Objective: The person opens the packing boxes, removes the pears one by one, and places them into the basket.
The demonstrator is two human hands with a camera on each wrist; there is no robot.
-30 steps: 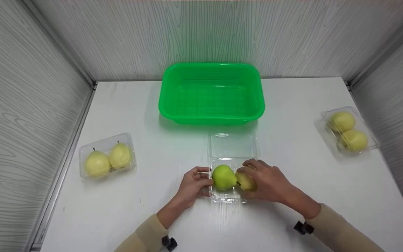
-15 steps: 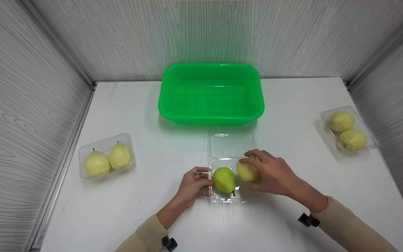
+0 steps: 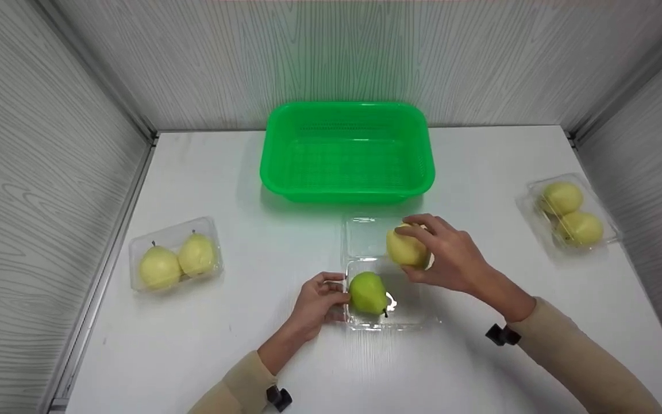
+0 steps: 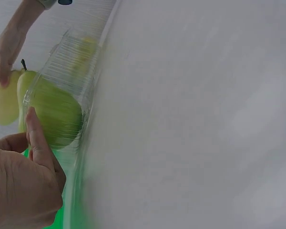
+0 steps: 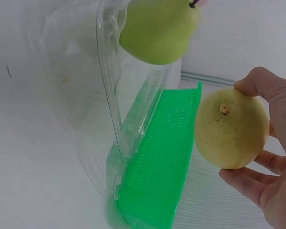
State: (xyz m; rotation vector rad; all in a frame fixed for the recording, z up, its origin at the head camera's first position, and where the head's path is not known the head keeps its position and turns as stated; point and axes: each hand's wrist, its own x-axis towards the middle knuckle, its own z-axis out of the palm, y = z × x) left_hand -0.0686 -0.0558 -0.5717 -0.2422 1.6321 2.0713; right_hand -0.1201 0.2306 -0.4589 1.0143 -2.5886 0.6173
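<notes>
A yellow pear is held by my right hand above the hinge side of an open clear plastic clamshell box. In the right wrist view, thumb and fingers grip the yellow pear from both sides, its blossom end showing. The green pear lies in the left half of the box's base, its stem toward the front right. At the box's left wall, my left hand pinches the rim between thumb and fingers. The left wrist view shows the green pear through the clear wall, close to those fingers.
A green plastic basket stands at the back, behind the box's raised-edge lid, which lies folded back. Closed clear boxes with two yellow pears each sit at the left and right. Panels wall the table's back and sides.
My right hand has lifted the yellow pear out of the box's base and moved it up and toward the basket. The green pear's stem has swung toward the front. My left hand has stayed put.
</notes>
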